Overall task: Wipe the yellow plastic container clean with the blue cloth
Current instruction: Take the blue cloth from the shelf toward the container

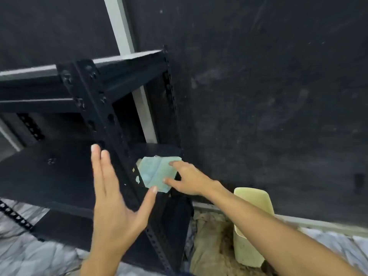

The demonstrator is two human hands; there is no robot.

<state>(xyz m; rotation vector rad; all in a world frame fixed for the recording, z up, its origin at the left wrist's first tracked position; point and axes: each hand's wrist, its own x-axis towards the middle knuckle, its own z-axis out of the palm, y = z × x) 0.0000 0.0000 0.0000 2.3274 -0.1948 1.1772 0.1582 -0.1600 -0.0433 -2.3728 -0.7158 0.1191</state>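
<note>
A pale blue cloth (157, 172) lies folded on the right end of a black shelf board (59, 172). My right hand (189, 180) rests on the cloth's right edge, index finger and thumb touching it, fingers spread. My left hand (113, 196) hovers open in front of the rack's upright post, thumb tip near the cloth's lower corner, holding nothing. The pale yellow plastic container (251, 226) stands on the floor to the right, below my right forearm, which hides part of it.
A black metal rack (103, 108) with perforated uprights fills the left and centre. A dark wall (258, 96) rises behind. A dirty brown patch of floor (211, 240) surrounds the container. Marbled grey floor (29, 251) shows at lower left.
</note>
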